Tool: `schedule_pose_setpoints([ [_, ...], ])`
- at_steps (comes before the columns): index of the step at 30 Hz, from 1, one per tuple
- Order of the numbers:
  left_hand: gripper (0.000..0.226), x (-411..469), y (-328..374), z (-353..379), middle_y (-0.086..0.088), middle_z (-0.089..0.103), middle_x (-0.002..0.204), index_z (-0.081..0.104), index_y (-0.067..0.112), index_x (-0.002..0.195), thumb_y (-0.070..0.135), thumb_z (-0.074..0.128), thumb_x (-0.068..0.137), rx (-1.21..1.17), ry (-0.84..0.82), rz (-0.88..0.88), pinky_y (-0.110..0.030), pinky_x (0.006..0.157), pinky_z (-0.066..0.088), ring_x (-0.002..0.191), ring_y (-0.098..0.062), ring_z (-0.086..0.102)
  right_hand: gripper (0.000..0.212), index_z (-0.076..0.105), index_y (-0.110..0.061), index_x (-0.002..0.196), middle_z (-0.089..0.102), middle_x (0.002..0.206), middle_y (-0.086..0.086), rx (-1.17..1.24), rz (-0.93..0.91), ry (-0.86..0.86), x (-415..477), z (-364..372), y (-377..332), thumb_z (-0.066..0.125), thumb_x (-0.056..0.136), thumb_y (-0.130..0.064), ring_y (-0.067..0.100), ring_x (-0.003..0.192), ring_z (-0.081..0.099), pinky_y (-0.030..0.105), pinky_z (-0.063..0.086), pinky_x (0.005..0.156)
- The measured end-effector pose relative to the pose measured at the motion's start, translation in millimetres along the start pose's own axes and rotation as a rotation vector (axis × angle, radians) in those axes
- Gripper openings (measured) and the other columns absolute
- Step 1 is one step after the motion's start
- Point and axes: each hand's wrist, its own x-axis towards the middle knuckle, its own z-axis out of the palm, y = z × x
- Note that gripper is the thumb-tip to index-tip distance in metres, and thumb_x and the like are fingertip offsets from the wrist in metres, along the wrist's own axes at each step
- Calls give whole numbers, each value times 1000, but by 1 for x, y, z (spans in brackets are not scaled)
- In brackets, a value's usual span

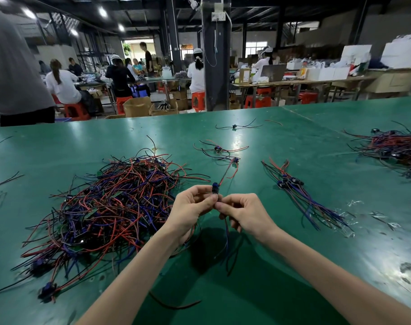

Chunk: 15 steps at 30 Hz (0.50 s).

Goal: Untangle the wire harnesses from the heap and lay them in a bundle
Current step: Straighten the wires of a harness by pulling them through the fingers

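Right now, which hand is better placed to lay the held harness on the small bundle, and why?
The right hand: it pinches the harness and is nearer the bundle on its side; the left hand sits beside the heap.

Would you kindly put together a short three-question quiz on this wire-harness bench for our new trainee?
1. True or false: the left hand and the right hand both hold one harness above the table.
2. The big tangled heap lies: A) to the person's left, B) to the person's right, C) under the forearms.
3. Fill in: the small straightened bundle lies to the ___ of the hands.

Key: 1 true; 2 A; 3 right.
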Motion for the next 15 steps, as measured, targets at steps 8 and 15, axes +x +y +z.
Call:
schedule_pose_setpoints([
  [8,21,-1,5,-1,-5,74,77,67,13,93,-3,66,80,-7,4,-39,-15,63,53,68,-9,68,11,71,-22,74,60,54,-1,66,21,-1,0,3,2,72,82,-14,4,35,41,16,32,32],
  [15,19,0,8,5,-1,62,68,65,10,87,-8,66,79,-72,152,14,-19,61,55,61,-10,63,13,67,-15,69,59,58,6,-18,19,-28,2,2,2,75,79,-12,7,35,39,18,33,34],
])
